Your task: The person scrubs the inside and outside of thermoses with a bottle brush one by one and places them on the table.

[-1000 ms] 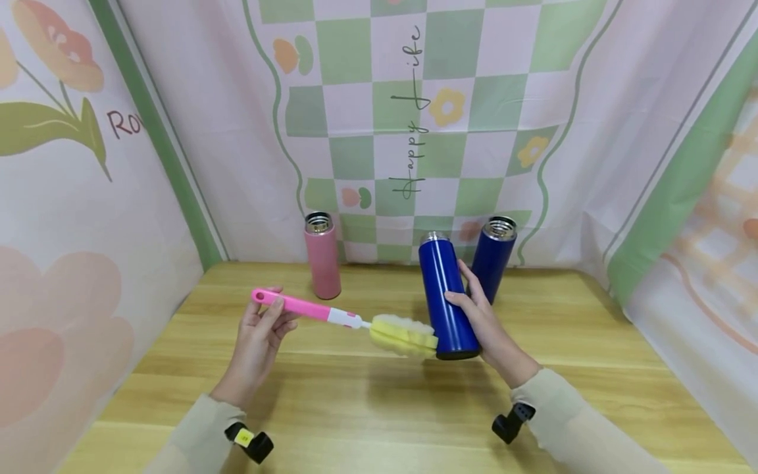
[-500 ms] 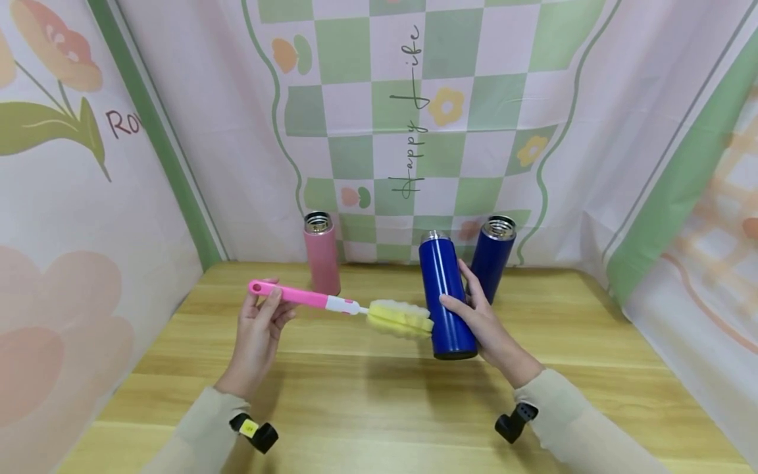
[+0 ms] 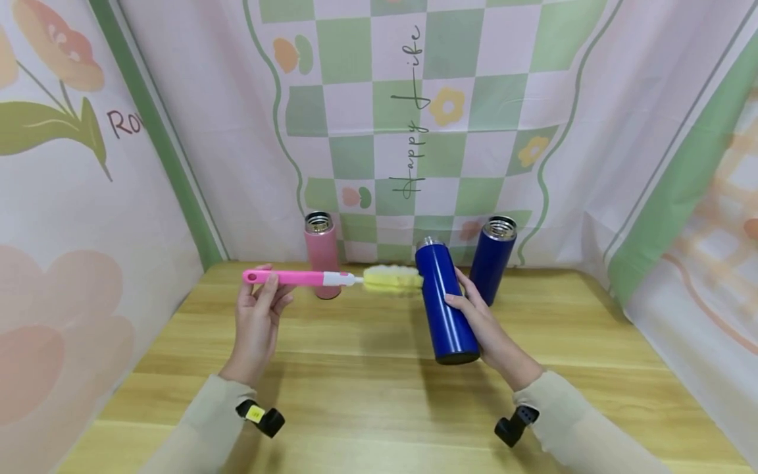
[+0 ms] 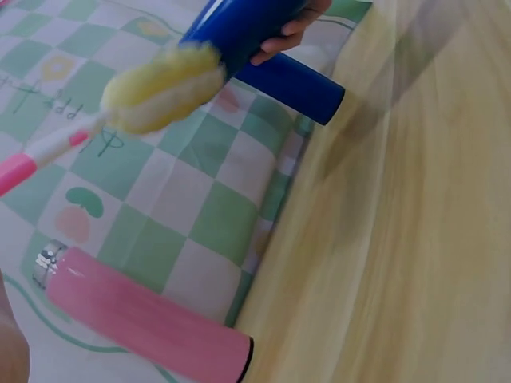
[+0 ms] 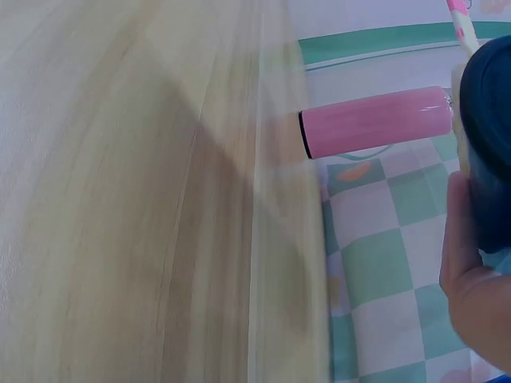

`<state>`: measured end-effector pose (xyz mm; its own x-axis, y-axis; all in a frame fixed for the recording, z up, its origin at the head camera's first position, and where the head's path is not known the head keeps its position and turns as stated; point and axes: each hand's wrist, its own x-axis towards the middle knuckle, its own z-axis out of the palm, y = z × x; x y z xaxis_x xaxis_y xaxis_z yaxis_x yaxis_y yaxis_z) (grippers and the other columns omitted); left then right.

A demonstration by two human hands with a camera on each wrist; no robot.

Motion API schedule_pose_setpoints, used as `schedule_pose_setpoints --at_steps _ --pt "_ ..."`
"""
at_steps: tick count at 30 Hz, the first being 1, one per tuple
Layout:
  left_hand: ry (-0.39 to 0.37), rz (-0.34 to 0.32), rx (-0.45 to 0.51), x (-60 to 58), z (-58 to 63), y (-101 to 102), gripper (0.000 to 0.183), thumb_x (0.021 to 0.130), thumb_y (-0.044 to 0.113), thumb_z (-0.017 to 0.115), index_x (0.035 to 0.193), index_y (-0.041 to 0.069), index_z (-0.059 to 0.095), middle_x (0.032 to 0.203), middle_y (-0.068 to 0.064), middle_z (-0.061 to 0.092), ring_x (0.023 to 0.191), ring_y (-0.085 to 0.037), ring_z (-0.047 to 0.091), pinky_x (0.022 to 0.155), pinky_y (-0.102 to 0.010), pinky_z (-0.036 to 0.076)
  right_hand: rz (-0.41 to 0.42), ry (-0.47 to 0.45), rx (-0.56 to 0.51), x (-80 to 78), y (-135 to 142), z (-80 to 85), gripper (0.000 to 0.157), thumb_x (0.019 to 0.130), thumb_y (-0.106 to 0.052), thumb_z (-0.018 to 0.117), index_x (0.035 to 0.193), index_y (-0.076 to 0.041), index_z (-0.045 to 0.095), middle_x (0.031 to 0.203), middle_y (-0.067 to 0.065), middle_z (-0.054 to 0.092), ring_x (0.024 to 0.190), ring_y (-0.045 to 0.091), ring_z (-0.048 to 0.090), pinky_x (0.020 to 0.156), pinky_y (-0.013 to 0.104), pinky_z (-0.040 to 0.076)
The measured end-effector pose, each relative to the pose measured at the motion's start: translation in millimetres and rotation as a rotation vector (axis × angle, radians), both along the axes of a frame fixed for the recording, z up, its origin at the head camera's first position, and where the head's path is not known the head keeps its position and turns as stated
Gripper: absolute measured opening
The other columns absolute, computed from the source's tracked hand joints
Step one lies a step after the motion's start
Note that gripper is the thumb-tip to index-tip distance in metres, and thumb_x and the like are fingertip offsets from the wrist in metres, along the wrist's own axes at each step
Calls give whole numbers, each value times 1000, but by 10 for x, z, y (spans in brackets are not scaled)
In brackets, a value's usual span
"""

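Observation:
My left hand [image 3: 258, 322] pinches the pink handle end of a bottle brush [image 3: 290, 278], held level above the table. Its yellow sponge head [image 4: 164, 89] meets the side of a blue thermos bottle [image 3: 445, 303] near the upper part. My right hand [image 3: 487, 326] grips that bottle from the right, thumb across its front. The bottle is raised and tilted, its steel neck leaning away and to the left, its dark base toward me. In the right wrist view the base [image 5: 489, 104] and part of my right hand [image 5: 471, 279] show at the right edge.
An uncapped pink thermos bottle [image 3: 322, 253] stands upright at the back left of the wooden table [image 3: 367, 421]. A second blue thermos bottle [image 3: 494, 260], also uncapped, stands at the back right, just behind my right hand. A patterned curtain [image 3: 391, 118] hangs behind the table.
The brush has swung up to level, its sponge head sliding from the lower side of the held bottle to its upper side. The bottle leans slightly more to the left.

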<state>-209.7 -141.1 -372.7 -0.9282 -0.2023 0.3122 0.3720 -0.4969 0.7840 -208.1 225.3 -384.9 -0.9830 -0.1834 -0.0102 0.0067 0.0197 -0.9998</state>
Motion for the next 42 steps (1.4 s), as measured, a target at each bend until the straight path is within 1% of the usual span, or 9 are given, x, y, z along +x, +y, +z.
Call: schedule_pose_setpoints --at_steps 7,13,18,22,27,30,33,39,42 --pt "16 51 18 -55 34 33 26 101 20 61 123 9 53 101 -5 69 89 -15 72 74 -21 60 9 6 52 4 -11 15 70 104 -31 44 161 -34 4 153 24 30 119 39 51 91 40 50" --pt "18 62 28 -68 43 37 30 102 20 59 126 5 51 101 -6 70 89 -15 72 74 -20 60 61 26 0 11 -3 22 69 107 -34 42 161 -33 0 156 23 25 123 40 48 94 41 50" --pt "15 78 5 -66 53 41 38 102 22 60 131 1 47 103 -6 69 92 -15 72 75 -21 60 75 54 -36 13 -15 25 66 109 -34 40 161 -37 -1 159 21 18 125 41 46 94 41 50" --pt "3 90 -8 -63 65 44 36 101 24 60 130 5 49 105 -7 68 93 -15 71 77 -21 60 88 52 -52 6 -39 29 62 110 -32 36 161 -38 1 160 20 16 126 43 44 94 42 50" --pt "-3 97 -17 -66 71 40 28 102 25 59 126 12 53 107 -7 67 94 -15 71 79 -22 60 62 46 -37 -7 -47 40 62 108 -30 36 161 -35 4 157 22 19 120 38 48 91 38 50" --pt "2 95 -17 -68 69 50 24 102 25 60 123 15 56 107 -7 68 95 -15 71 78 -22 60 57 49 -37 -13 -29 27 65 106 -30 40 161 -36 4 154 25 23 117 36 50 89 39 52" --pt "14 84 -15 -70 63 62 22 102 24 60 122 15 56 106 -6 69 94 -14 71 77 -21 60 60 68 -37 -11 -12 9 72 104 -29 47 160 -38 3 155 23 21 118 37 50 90 40 52" --pt "49 44 5 -63 44 73 30 103 19 58 127 4 50 103 -5 69 91 -15 72 73 -21 61 26 91 -10 -7 9 3 78 102 -26 54 160 -39 2 156 19 16 121 43 47 89 40 51" --pt "51 31 -1 -51 37 72 26 103 18 57 126 5 52 103 -5 69 91 -15 72 73 -21 61 11 93 -5 -11 16 1 77 102 -26 53 160 -38 3 156 20 18 120 43 47 89 41 52"
